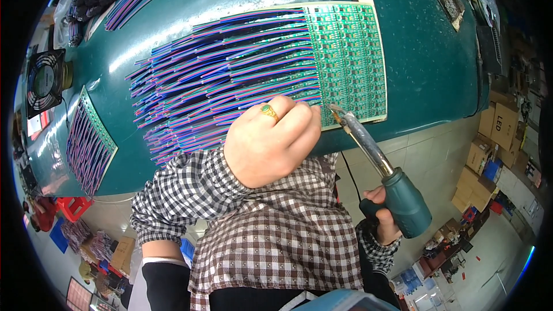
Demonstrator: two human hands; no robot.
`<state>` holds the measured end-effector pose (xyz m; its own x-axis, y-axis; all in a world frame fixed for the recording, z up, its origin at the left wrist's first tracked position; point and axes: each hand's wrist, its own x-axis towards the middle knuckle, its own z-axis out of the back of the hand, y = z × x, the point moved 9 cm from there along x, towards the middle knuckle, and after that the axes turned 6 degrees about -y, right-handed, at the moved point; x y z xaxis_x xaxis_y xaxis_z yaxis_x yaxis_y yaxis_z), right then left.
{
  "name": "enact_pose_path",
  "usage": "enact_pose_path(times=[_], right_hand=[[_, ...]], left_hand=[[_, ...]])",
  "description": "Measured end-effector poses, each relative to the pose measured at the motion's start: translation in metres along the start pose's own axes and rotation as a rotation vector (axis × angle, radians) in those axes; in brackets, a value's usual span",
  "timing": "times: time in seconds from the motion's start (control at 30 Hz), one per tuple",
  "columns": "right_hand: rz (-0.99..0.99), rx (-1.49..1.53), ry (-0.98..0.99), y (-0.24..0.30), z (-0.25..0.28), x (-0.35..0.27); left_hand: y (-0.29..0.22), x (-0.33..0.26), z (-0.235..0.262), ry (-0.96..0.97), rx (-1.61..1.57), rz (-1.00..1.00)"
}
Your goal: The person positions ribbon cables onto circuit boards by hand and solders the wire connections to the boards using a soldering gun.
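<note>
Teal covers the bench point(426, 63), where a black fan point(44, 80) sits at the left edge beside a small green board with wires point(89, 141). Across the middle, rows of purple, red and blue wires point(224, 75) run left to right into a green circuit panel point(345, 52). The left hand point(271, 144), ringed, is curled shut at the near edge, pinching the wire ends beside the panel's near corner. Just right of it, the soldering iron point(368, 155) slants up-left from the right hand point(383, 219), fully closed round its teal handle; the tip touches the panel, nearest the left hand. Cardboard boxes point(495, 132) stand on the floor at right, contents unseen.
</note>
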<state>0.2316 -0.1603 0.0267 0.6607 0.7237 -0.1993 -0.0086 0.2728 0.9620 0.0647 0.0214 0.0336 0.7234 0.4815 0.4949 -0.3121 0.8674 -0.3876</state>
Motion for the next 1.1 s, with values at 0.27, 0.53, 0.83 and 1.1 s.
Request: enact_pose_path(times=[0.27, 0.53, 0.83, 1.1], right_hand=[[-0.008, 0.043, -0.001, -0.001, -0.0022, 0.0006], [0.017, 0.009, 0.027, -0.0008, -0.0009, 0.0002], [-0.048, -0.015, 0.035, -0.0072, -0.0003, -0.0011], [-0.037, -0.042, 0.037, -0.0083, 0.0013, -0.0019]], left_hand=[[-0.0025, 0.0003, 0.0049, -0.037, -0.008, -0.011], [-0.0033, -0.0019, 0.0013, -0.072, 0.054, -0.056], [-0.0026, 0.0023, 0.0019, -0.006, 0.007, 0.018], [-0.002, 0.0038, 0.0026, 0.012, 0.014, 0.025]])
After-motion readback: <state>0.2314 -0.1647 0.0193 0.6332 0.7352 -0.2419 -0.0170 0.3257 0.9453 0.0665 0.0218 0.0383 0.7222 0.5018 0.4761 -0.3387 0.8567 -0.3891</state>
